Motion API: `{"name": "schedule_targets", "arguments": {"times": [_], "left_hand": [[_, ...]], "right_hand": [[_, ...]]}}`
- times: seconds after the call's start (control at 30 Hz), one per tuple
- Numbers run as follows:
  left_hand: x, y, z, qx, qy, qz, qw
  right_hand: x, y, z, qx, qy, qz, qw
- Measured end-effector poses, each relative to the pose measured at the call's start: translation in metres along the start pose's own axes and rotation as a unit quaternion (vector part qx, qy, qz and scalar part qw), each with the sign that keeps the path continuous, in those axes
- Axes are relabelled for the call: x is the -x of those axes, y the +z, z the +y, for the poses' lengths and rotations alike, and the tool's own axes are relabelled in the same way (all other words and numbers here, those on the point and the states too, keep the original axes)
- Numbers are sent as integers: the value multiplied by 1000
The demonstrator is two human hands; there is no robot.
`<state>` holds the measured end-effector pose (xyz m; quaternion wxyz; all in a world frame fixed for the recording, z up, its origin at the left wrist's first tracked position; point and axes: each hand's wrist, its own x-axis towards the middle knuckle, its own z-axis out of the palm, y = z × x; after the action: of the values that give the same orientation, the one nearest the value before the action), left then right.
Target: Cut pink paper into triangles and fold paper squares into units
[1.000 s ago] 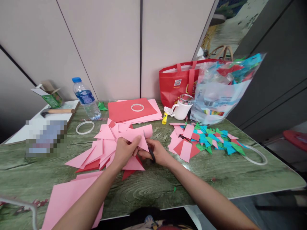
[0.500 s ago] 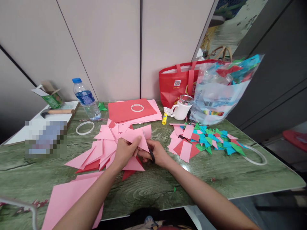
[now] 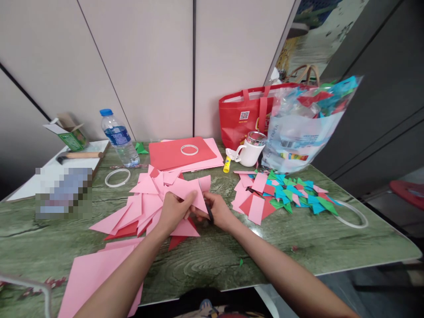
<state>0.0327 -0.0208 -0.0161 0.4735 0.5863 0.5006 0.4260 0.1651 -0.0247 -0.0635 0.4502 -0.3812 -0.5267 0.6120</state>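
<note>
My head camera looks forward and down. From close above the table [image 3: 228, 258], it faces pale panels [image 3: 149, 70].

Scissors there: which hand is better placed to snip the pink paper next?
Probably the right hand: it holds the scissors, their blade against the pink paper, which the left hand grips.

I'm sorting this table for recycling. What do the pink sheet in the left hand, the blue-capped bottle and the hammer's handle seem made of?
Pink sheet: matte paper or thin card; it curls at one end.
Blue-capped bottle: probably clear, glossy plastic, being see-through with highlights.
Hammer's handle: likely wood, from its tan colour; any varnish is unclear.
</note>
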Motion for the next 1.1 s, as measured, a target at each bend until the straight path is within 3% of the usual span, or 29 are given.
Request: {"name": "schedule_targets", "arguments": {"times": [0.33,0.47,0.53,0.6,0.67,0.77,0.87,0.97,1.03,1.1], "left_hand": [[-1,-1,-4,0,-13,-5,1000],[-7,-9,-3,26,-30,54,998],[-13,-16,-4,111,-24,118,986],[-20,-24,-6,219,6,165,962],[-27,-30,-9,318,1,213,924],[-34,-34,-11,385,-60,237,890],[-34,-33,-11,403,-100,217,884],[-29,-30,-10,372,-112,126,913],[-26,-26,-11,307,-74,61,947],[-23,-22,-16,205,-2,35,978]], "right_hand": [[-2,1,4,-13,40,34,999],[-5,-4,1,21,-24,162,986],[-6,-10,0,68,-87,244,963],[-7,-16,1,164,-142,281,935],[-8,-20,3,300,-167,259,903],[-9,-20,9,484,-130,191,844],[-12,-18,13,574,-65,182,795],[-15,-21,12,599,-11,200,775],[-15,-25,10,607,6,205,767],[-15,-29,9,613,13,213,761]]}}
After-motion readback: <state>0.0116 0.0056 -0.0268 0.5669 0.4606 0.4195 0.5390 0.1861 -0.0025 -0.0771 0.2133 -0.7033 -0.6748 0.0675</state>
